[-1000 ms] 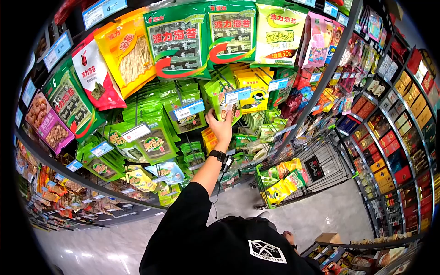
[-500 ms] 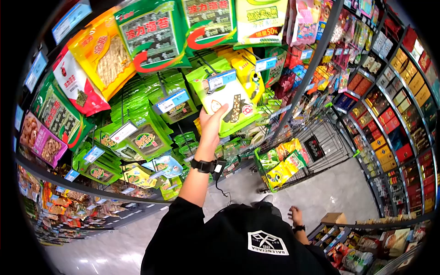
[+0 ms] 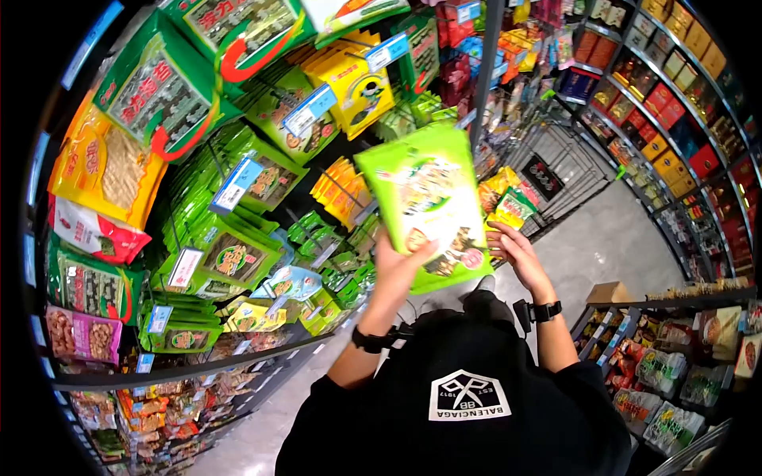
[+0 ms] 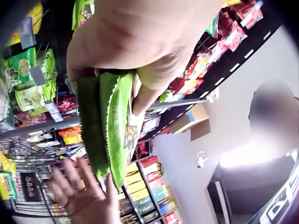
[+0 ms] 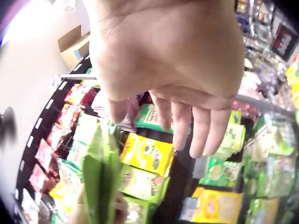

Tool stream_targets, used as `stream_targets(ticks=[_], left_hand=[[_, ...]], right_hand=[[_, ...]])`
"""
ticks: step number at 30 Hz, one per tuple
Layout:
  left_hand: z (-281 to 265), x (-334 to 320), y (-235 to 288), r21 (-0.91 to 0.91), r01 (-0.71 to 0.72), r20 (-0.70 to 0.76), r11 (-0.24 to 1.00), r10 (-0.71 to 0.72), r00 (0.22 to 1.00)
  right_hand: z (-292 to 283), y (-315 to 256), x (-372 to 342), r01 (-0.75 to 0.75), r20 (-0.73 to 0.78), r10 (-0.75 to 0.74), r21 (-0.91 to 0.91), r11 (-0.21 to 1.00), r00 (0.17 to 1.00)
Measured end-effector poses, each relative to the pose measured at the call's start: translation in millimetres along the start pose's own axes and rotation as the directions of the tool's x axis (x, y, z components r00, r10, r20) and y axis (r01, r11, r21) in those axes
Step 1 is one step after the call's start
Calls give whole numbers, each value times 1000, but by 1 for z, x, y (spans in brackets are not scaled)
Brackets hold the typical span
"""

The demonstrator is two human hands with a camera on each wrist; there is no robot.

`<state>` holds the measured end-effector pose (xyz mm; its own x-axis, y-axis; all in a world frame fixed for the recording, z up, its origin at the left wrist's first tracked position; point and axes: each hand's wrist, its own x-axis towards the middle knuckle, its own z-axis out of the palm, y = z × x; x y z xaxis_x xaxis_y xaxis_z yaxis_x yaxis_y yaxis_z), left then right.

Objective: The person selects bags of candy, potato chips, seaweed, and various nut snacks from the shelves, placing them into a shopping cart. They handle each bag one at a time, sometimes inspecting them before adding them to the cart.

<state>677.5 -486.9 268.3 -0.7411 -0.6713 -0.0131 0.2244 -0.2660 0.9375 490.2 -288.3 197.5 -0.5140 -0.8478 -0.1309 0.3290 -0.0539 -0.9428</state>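
Observation:
My left hand (image 3: pixel 399 274) grips a green and white snack bag (image 3: pixel 436 198) by its lower left edge, thumb across the printed front. In the left wrist view the same hand (image 4: pixel 135 46) pinches the bag (image 4: pixel 119 126), which is seen edge-on with its green crimped seam. My right hand (image 3: pixel 520 260) is just right of the bag's lower corner, holding nothing. Its fingers (image 5: pixel 180 126) are extended and spread in the right wrist view, beside the edge of the bag (image 5: pixel 100 177).
A hanging rack of green seaweed bags (image 3: pixel 230 254) with price tags (image 3: pixel 238 184) fills the left. A shopping cart (image 3: pixel 575 170) holding several colourful bags (image 3: pixel 512 202) stands beyond my right hand. Shelves of boxed goods (image 3: pixel 667 111) line the right side.
My left hand has taken the green bag off the rack and brought it down and right, toward my body. The right hand has risen from my side to beside the bag.

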Motion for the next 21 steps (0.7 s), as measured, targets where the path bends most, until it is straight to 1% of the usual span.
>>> stream_targets(ticks=[1,2,3,4,5,6,8,9,10,11,12,13,15,16,17,18,19,20,21], left_hand=[[5,-5,-8,17,-12,2,1000,12,1000],[10,-9,-15,32,-22,5,999,22,1000],[8,-12,-30,109,-16,11,994,15,1000],[9,-11,-36,165,-88,64,982,78,995],[8,-12,-40,306,-110,67,946,94,993],[9,-13,-42,437,-130,84,890,103,991],[1,-13,-66,346,21,16,938,-28,999],[-2,-10,-66,383,83,23,920,-100,995],[-9,-7,-72,288,134,109,948,-172,979],[-15,-6,-78,348,147,141,926,-207,968],[-19,-6,-81,407,155,168,900,-240,956],[-24,-5,-89,411,167,186,896,-262,947],[-33,0,-111,626,90,239,775,-301,923],[-30,1,-120,631,93,250,770,-316,915],[-28,2,-127,818,49,206,573,-372,905],[-28,2,-137,943,-8,153,333,-412,898],[-32,3,-150,981,-144,188,129,-455,870],[-36,1,-164,981,-154,194,122,-469,862],[-31,1,-171,984,-150,180,100,-553,814]], right_hand=[[7,-4,1,9,64,-13,64,998,998],[14,1,1,20,48,-29,186,982,998],[21,1,6,55,71,-62,97,994,996],[29,-1,10,95,87,-96,8,995,992],[37,-4,9,-14,77,16,-33,999,997],[50,-7,13,2,142,-4,16,1000,990],[47,8,17,-12,151,10,12,1000,988],[44,16,18,-28,139,23,36,999,990],[39,22,19,-43,130,35,60,997,991],[33,25,17,-65,158,53,70,995,986],[26,27,16,-85,161,77,43,995,984],[20,31,17,-39,178,37,5,999,983],[4,39,23,32,195,-20,-59,998,981],[-8,45,26,29,177,-20,-50,998,984],[-21,54,31,21,138,-2,-136,991,990],[-34,62,36,8,99,14,-219,976,995],[-49,73,41,13,-6,-15,-274,962,1000],[-65,83,47,8,-22,-14,-261,965,1000],[-86,95,55,-37,-168,2,-203,979,986]])
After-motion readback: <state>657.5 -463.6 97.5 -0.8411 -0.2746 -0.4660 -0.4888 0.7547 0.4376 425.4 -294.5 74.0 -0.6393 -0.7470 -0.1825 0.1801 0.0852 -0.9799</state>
